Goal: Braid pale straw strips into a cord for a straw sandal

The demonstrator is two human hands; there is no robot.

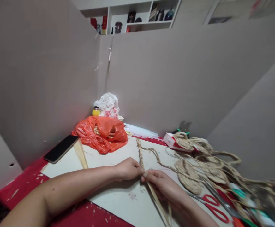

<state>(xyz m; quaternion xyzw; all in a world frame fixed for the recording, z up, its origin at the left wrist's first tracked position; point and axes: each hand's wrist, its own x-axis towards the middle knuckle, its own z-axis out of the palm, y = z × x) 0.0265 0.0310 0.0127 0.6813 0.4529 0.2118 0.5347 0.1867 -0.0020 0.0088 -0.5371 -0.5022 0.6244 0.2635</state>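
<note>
Both grips narrow: left hand point(129, 169) and right hand point(159, 182) pinched the straw-coloured braid point(140, 156) at its near end. Loose strands point(155, 198) trailed nearward from it. In the way, right of braid: 1 cord point(161, 162) crossing to the rope coils point(188, 178), overlapped, couldn't count them. Also right of braid: 1 pair red-handled scissors point(214, 205), 1 red-and-white box point(169, 142). Left of braid: 1 orange-red bag point(101, 138), 1 phone point(61, 148), pale flat strip point(80, 154). Beyond-left of braid: 1 yellow jar point(96, 111), 1 crumpled white bag point(109, 102). Under braid: white sheet point(118, 195) on red counter point(85, 217), scraps around. Grey panel point(163, 78) behind braid, shelf point(149, 23) above.
</note>
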